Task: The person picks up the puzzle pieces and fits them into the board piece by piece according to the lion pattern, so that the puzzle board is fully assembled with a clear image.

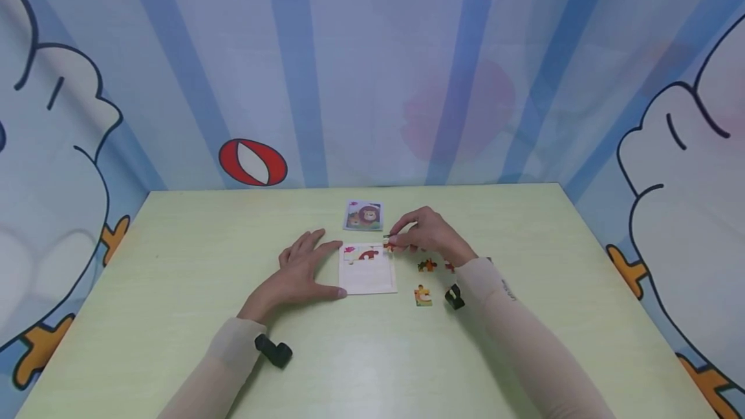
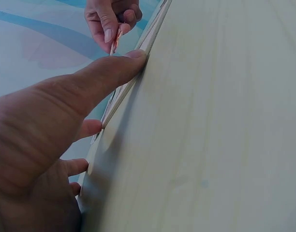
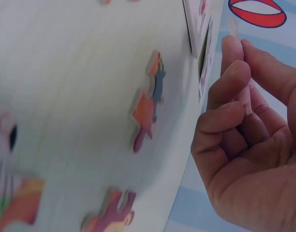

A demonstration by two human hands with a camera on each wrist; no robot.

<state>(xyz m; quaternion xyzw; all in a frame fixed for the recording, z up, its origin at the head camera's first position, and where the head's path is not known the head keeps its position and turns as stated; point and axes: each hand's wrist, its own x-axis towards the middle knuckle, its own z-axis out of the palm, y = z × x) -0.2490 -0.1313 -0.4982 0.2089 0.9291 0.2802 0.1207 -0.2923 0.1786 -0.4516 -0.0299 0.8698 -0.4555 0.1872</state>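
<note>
A white square puzzle tray lies on the table, with joined jigsaw pieces along its far edge. My left hand is spread at the tray's left side, the thumb at the near corner and the index finger at the far one. Over the tray's far right corner, my right hand pinches a jigsaw piece between thumb and fingertips. In the right wrist view, only a thin edge of that piece shows above the fingers.
Behind the tray lies a picture card with a lion on it. Several loose jigsaw pieces, such as an orange and green one and a yellow one, lie to the right. A printed curtain hangs behind the table.
</note>
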